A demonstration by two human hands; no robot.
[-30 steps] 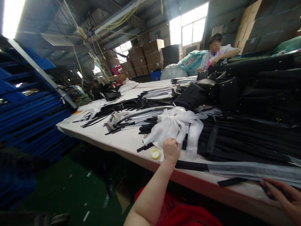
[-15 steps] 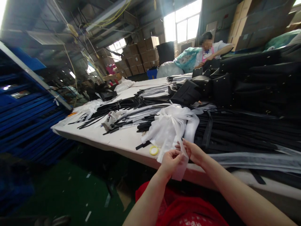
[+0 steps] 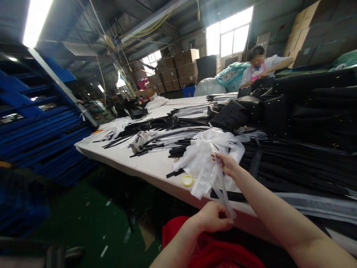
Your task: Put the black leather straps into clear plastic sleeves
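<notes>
A thin white translucent plastic strip [image 3: 222, 186] hangs from the table edge down toward my lap. My left hand [image 3: 216, 216] is closed in a pinch on its lower end, just in front of the table edge. Higher up, over the white bundle, my right hand [image 3: 225, 163] grips the strip's upper part between thumb and fingers. Behind that hand, a loose bundle of white plastic sleeves [image 3: 199, 149] lies spread on the table. A yellow tape roll [image 3: 187, 181] sits left of the bundle, near the edge.
Long black straps [image 3: 295, 160] cover the right of the white table [image 3: 156, 167], with black bags [image 3: 309, 111] piled behind. More strap bundles [image 3: 178, 122] lie farther back. Across the table a person [image 3: 256, 67] leans over. Blue racks [image 3: 47, 130] stand at left.
My hands have moved apart: the left came down and toward me with the strip's end, the right rose toward the bundle. The strip is now stretched out between them. The view has shifted slightly.
</notes>
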